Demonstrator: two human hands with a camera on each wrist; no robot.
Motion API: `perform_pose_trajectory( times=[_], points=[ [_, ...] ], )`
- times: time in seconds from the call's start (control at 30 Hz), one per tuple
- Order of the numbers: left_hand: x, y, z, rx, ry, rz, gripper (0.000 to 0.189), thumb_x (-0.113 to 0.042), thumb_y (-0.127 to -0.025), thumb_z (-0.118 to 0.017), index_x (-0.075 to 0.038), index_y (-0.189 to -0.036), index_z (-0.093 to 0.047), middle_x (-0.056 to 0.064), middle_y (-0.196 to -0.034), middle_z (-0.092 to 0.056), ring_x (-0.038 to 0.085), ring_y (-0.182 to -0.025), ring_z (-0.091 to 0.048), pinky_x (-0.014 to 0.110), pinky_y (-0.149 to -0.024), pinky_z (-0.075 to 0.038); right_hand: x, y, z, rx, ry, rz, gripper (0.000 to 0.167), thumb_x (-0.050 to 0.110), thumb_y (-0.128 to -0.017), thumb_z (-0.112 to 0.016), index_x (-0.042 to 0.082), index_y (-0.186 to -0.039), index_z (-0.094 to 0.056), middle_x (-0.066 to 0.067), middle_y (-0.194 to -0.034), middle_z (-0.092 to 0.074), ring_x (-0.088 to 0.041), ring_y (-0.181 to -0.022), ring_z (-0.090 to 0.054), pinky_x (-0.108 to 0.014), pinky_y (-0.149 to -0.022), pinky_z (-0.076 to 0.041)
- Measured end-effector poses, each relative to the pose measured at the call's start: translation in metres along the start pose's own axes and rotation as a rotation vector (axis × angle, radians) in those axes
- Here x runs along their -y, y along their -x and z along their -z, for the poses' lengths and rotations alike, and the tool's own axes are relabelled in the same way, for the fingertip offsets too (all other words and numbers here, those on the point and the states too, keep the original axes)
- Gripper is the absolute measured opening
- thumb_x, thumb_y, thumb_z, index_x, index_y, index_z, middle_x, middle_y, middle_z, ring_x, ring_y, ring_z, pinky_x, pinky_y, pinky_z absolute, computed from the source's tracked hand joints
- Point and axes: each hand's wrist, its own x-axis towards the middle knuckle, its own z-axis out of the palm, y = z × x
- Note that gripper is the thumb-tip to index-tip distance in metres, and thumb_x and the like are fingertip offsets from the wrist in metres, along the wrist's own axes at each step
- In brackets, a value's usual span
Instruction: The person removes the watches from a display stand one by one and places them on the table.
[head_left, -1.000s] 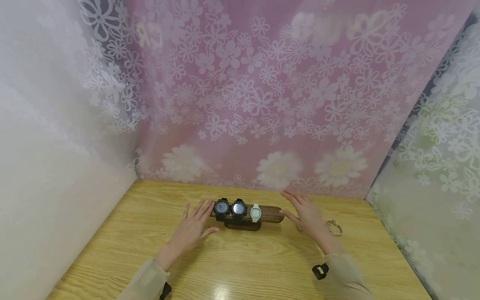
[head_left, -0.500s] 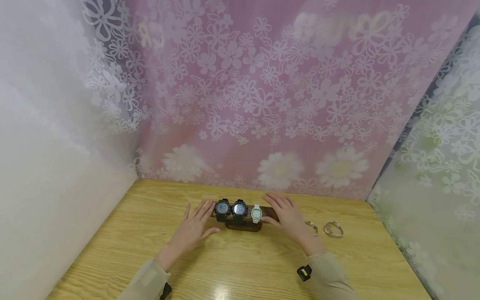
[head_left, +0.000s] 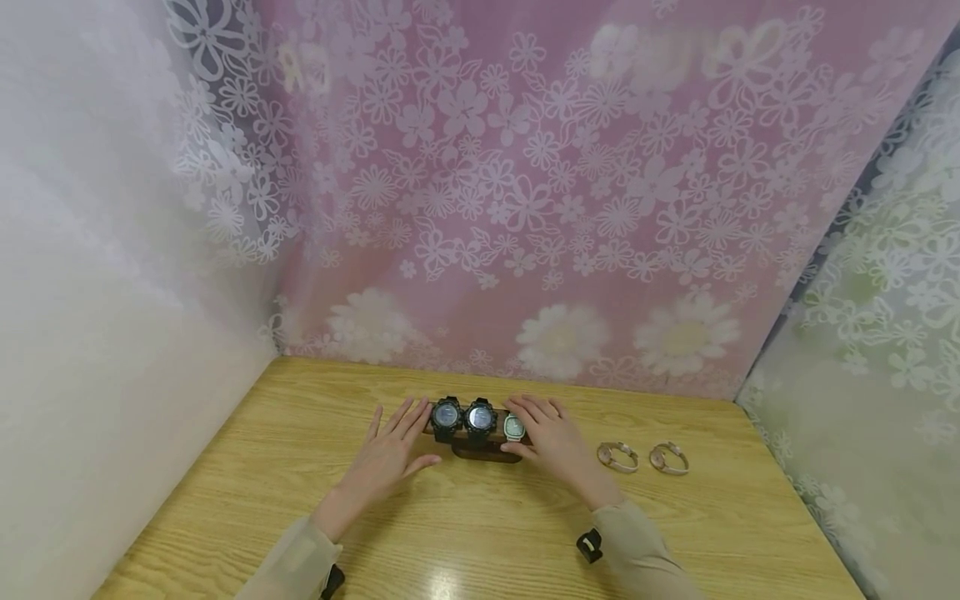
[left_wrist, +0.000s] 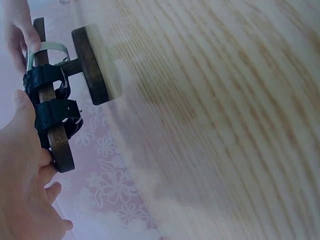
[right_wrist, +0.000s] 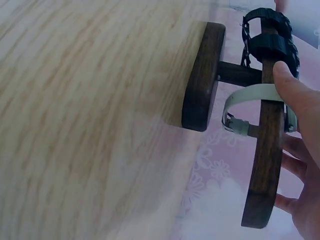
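Note:
A dark wooden watch stand (head_left: 483, 454) carries two chunky black watches, the left one (head_left: 447, 414) and the middle one (head_left: 480, 417), plus a pale green watch (head_left: 514, 427) to their right. At the bar's left end, the straight fingertips of my left hand (head_left: 384, 458) touch it, thumb spread away. Over the pale green watch, my right hand (head_left: 561, 448) holds it between thumb and fingers. In the right wrist view, that thumb lies by the watch strap (right_wrist: 255, 92) on the near side of the bar (right_wrist: 269, 150), with the fingers behind.
Two slim bracelet-style watches, a nearer one (head_left: 618, 458) and a farther one (head_left: 670, 458), lie on the wooden table (head_left: 420, 533) to the right. A pink flowered curtain (head_left: 465, 208) hangs behind the table, with pale sheets at both sides.
My right hand has moved left from the stand's right end onto the pale green watch, uncovering the slim watches on the table. The left hand stays in place.

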Motion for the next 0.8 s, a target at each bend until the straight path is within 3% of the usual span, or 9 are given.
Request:
perform_pose_trajectory(
  times=[0.27, 0.8],
  points=[
    [-0.0006, -0.0005, 0.0006, 0.008, 0.011, 0.007, 0.083, -0.056, -0.097, -0.057, -0.006, -0.159, -0.032, 0.008, -0.166, -0.025, 0.031, -0.153, -0.024, 0.064, -0.121, -0.011, -0.0005, -0.0032, -0.0064, -0.046, -0.01, 0.019, 0.068, 0.051, -0.092, -0.068, 0.014, -0.147, -0.053, -0.008, -0.144, -0.059, -0.034, -0.135, -0.052, -0.057, -0.113, -0.037],
    [-0.0017, -0.0001, 0.0015, 0.015, 0.03, 0.013, 0.083, -0.054, -0.097, -0.06, -0.006, -0.159, -0.032, 0.007, -0.166, -0.024, 0.032, -0.153, -0.024, 0.065, -0.121, -0.01, -0.0073, 0.0036, -0.0065, -0.063, -0.045, 0.015, 0.068, 0.047, -0.09, -0.073, 0.013, -0.147, -0.054, -0.01, -0.143, -0.06, -0.034, -0.136, -0.051, -0.058, -0.111, -0.038]
  ],
)
